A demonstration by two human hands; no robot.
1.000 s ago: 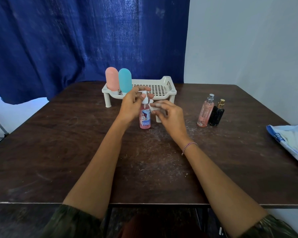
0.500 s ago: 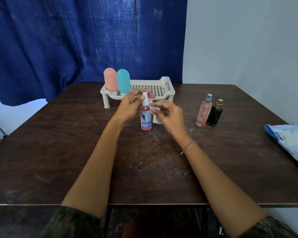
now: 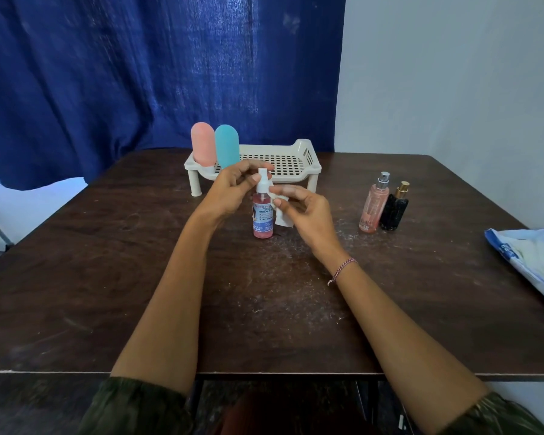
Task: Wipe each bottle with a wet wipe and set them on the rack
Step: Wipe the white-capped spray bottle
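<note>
Head view, one frame inspected. Pink spray bottle [image 3: 263, 216] stands upright near the middle of the dark wooden table [image 3: 107, 277], just in front of the white rack [image 3: 299, 166]; whether its base fully rests on the surface cannot be confirmed. Left hand [image 3: 233, 191] grips the bottle at its white pump top, fingers curled round the cap. Right hand [image 3: 310, 211] pinches a white wet wipe [image 3: 281, 216] between thumb and fingers, and the wipe lies against the bottle's right shoulder and hangs down beside the label. A braided bracelet [image 3: 343, 270] sits on the right wrist.

Rack condition: perforated tray on short legs, standing at the far middle of the table. Two bottles stand upright at its left end, a pink capsule bottle [image 3: 203, 145] and a teal capsule bottle [image 3: 226, 146], touching or nearly touching each other.

On the table to the right, well apart from the rack: a clear pink perfume bottle [image 3: 373, 206] with a silver sprayer and a black perfume bottle [image 3: 394, 211] with a gold cap, side by side and upright. A blue and white wipes pack [image 3: 528, 257] lies at the right edge, partly cut off by the frame. A blue curtain [image 3: 139, 73] hangs behind the table.
</note>
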